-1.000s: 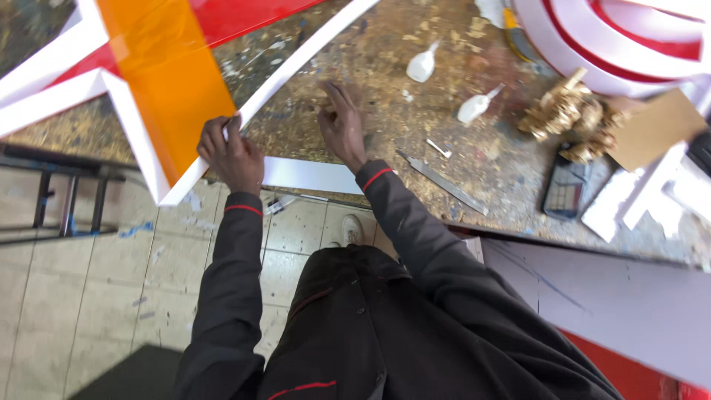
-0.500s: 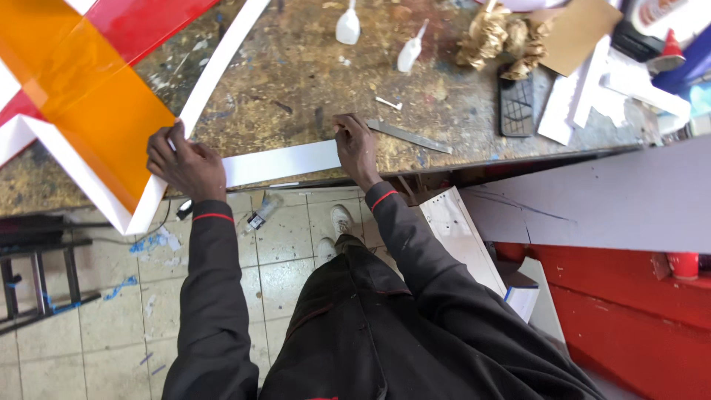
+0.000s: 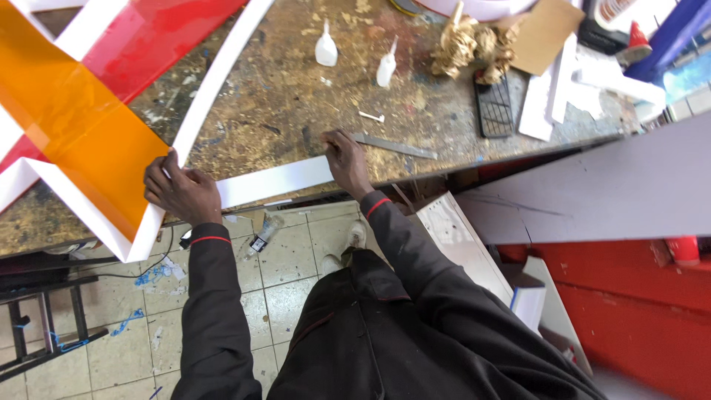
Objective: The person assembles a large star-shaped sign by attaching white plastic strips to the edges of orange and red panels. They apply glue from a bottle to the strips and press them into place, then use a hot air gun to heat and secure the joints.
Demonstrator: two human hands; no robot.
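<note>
1. Left hand (image 3: 180, 191) closes over the near corner of the orange panel (image 3: 81, 148), thumb on top and fingers curled round the white edging (image 3: 215, 81), which looks like a way of pinning the big sign piece so it cannot slide
2. Right hand (image 3: 346, 159) lies palm down, fingers spread and pressing on the far end of the white strip (image 3: 274, 181); it is flat and pressing rather than wrapped round anything
3. That strip lies along the front edge of the tabletop (image 3: 296, 96), running from the left hand at about 9 o'clock to the right hand at about 3 o'clock, so the two hands appear to hold it in line against the sign's edge
4. A thin metal ruler (image 3: 396, 147) lies just beside the right hand, towards 2 o'clock, within easy reach
5. Two small white squeeze bottles (image 3: 326, 50) lie on their sides at 12 o'clock, well apart from the hands
6. Crumpled brown paper (image 3: 470, 46) and a dark flat device with a keypad (image 3: 492, 104) sit at 1 o'clock, with white offcuts (image 3: 563, 81) beyond them
7. A red sheet (image 3: 155, 37) lies under the orange panel at 10 o'clock
8. Below the tabletop, a tiled floor (image 3: 289, 259) shows, with blue paint marks
</note>
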